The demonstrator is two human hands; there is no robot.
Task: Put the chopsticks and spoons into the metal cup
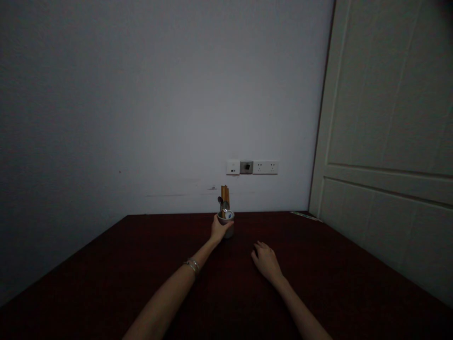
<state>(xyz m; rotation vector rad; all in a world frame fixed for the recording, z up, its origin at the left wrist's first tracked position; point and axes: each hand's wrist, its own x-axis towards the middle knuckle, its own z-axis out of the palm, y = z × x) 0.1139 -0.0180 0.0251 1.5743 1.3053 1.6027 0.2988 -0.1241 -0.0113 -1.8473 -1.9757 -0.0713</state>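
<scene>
My left hand point(220, 229), with bracelets on its wrist, is wrapped round a grey utensil holder point(230, 231) near the far side of the table. Wooden chopsticks point(225, 193) stand upright in the holder. Beside them are a metal spoon point(220, 200) and a white spoon with a blue mark point(229, 215). The lower ends of these utensils are hidden inside the holder. To the right and nearer to me, my right hand point(266, 260) rests on the tabletop, palm down, fingers loosely stretched and holding nothing.
The dark red table point(116, 264) reaches back to a pale wall point(170, 104). Wall sockets point(265, 167) sit just above its far edge. A white panelled door point(385, 141) stands along the right side. A thin flat strip point(306, 216) lies at the far right corner.
</scene>
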